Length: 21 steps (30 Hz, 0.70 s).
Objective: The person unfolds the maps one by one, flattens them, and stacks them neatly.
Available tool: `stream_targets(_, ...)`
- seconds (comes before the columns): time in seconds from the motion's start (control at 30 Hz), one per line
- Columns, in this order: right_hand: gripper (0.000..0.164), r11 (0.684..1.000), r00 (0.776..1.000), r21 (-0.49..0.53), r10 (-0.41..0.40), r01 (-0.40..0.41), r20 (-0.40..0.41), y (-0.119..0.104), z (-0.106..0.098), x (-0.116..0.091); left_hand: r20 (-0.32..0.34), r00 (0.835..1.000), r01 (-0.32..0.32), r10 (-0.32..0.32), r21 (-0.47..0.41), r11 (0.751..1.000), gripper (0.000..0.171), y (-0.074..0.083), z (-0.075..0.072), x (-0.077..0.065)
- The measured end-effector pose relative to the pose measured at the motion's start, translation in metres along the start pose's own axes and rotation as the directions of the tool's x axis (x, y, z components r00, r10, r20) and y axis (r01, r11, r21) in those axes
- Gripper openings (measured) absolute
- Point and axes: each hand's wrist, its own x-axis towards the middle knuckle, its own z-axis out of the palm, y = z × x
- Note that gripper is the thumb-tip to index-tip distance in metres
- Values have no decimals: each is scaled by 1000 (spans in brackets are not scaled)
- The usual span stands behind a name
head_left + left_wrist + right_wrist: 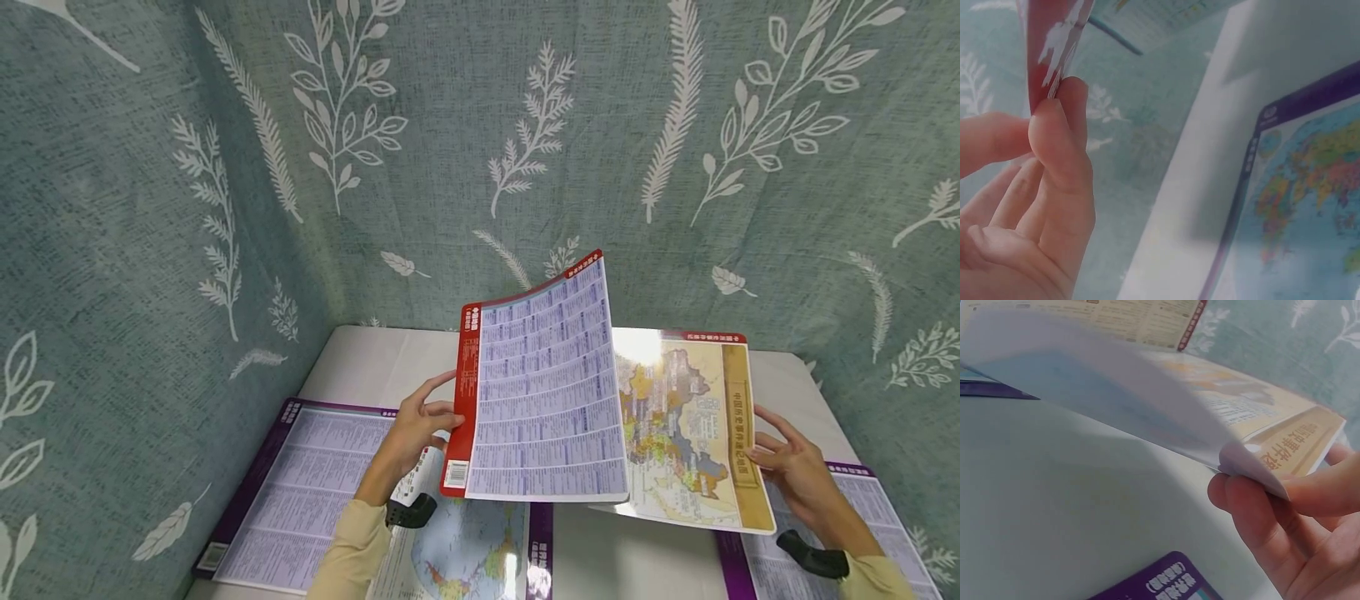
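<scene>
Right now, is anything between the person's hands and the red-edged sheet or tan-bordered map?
Nothing visible is: the left fingers pinch the red-edged sheet by its left edge, the right fingers the tan-bordered map by its right. The sheet hides part of the map, away from that grip.

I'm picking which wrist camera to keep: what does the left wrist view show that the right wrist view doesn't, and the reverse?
Only the left wrist view shows the left hand, pinching a red-edged sheet, and the colourful continents of the world map.

Only the right wrist view shows the right hand, pinching a map, that map's tan panel with large characters, and white characters on a purple corner.

Both share the leaf-print cloth and pale table.
</scene>
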Motion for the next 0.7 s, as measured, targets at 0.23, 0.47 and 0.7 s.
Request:
stream_targets(0.23,61,1000,1000,-2,-29,29,-8,-5,-6,2,-36,999,6,-6,7,1000,66,2,-5,2)
stream_targets(0.47,60,1000,999,0,-30,30,-29,-8,-9,3,-38,999,10,-10,16,1000,65,2,-13,4)
stream_targets(0.7,59,1000,998,-2,-16,16,-63,-13,-11,7,-59,998,11,-10,29,1000,64,1,-23,8)
